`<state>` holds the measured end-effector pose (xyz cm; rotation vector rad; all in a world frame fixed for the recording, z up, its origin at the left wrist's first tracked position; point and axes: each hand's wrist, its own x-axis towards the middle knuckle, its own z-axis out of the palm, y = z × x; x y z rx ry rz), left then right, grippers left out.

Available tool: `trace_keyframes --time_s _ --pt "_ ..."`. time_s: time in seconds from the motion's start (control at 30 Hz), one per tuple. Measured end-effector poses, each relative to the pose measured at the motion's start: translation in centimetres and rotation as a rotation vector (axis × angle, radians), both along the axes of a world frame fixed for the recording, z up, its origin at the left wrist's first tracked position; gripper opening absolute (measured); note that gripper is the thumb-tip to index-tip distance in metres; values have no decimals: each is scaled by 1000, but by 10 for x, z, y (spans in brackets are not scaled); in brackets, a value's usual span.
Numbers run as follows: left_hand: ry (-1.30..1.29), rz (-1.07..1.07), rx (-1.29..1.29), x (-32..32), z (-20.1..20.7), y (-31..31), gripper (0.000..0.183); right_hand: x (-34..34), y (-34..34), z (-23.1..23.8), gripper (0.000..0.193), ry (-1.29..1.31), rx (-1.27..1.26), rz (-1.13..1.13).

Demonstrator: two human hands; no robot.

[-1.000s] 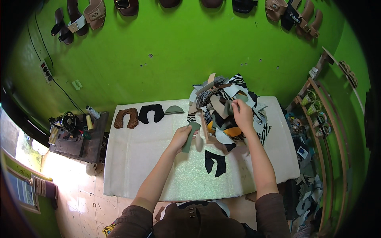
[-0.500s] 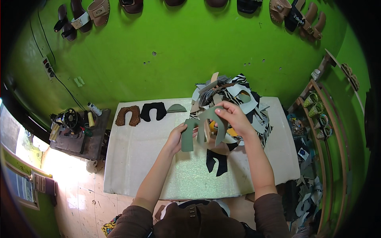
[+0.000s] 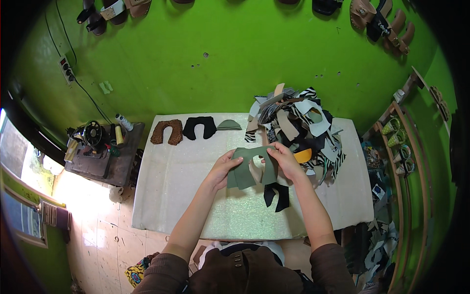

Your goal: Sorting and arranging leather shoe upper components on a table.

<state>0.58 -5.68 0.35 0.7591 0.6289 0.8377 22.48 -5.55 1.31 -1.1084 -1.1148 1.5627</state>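
Observation:
Over the middle of the table, my left hand [image 3: 224, 169] and my right hand [image 3: 287, 161] hold green U-shaped cut pieces [image 3: 243, 172] that overlap each other. My left thumb presses on their left side, and the right fingers pinch the upper right corner. Through the notch a beige underside shows. Just below my right hand, a black U-shaped piece [image 3: 282, 197] lies on the table. Along the far left side sit a brown spotted U-shaped piece [image 3: 158, 134], a black one [image 3: 209, 130] and green half-round pieces [image 3: 229, 126].
A heap of mixed scraps [image 3: 286, 125], zebra-striped, grey, beige and yellow, rises at the back right of the white-covered table [image 3: 166, 196]. A sewing machine [image 3: 92, 134] stands on a small table to the left. Wooden racks [image 3: 416, 181] with sandals line the right wall.
The green pieces, apart and at different angles before, now overlap. My right hand has come lower, level with the left. The whole view has shifted slightly.

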Motion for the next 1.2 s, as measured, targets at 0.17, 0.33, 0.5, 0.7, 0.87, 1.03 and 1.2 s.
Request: trace_keyframes --time_s 0.17,0.33,0.5,0.7,0.87,1.03,1.2 --pt "123 -89 -6 -10 -6 -6 31 -26 -1 -8 13 25 -26 -2" --pt "-61 -72 -167 -14 -10 -11 31 -37 5 -33 14 -278 150 -77" --pt "296 -116 3 -35 -12 -7 29 -54 -9 -25 37 -857 661 -42" --pt "846 -379 629 -49 -7 6 26 -80 -7 -23 50 -784 697 256" --pt "717 -410 489 -63 9 20 16 -76 0 -31 35 -536 100 537" --pt "467 -166 192 -80 -35 44 21 -71 3 -50 25 -112 -50 498" --pt "325 -21 -142 -77 -60 60 23 -67 31 -95 24 258 -349 77"
